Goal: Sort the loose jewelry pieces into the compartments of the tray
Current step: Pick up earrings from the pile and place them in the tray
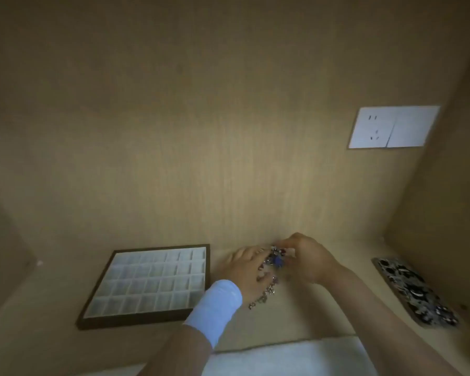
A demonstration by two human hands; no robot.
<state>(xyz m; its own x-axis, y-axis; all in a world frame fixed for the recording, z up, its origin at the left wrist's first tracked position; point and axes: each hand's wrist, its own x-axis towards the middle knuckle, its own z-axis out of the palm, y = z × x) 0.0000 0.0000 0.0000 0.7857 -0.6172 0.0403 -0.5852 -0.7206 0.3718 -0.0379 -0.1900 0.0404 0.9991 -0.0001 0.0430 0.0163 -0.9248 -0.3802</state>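
Observation:
A dark-framed tray (144, 320) with several white compartments lies at the left of the wooden shelf; its compartments look empty. To its right lies a pile of loose jewelry (273, 270), silvery pieces with blue and red stones, trailing toward me. My left hand (246, 270), a pale blue band on its wrist, rests flat beside and partly over the pile, fingers spread. My right hand (308, 257) is at the far side of the pile, its fingertips pinching a piece at the top of the pile.
A black-and-white patterned flat object (415, 291) lies at the right by the side wall. A white wall socket (392, 127) is on the back panel. A white cloth (288, 356) lies at the near edge. Wooden walls enclose both sides.

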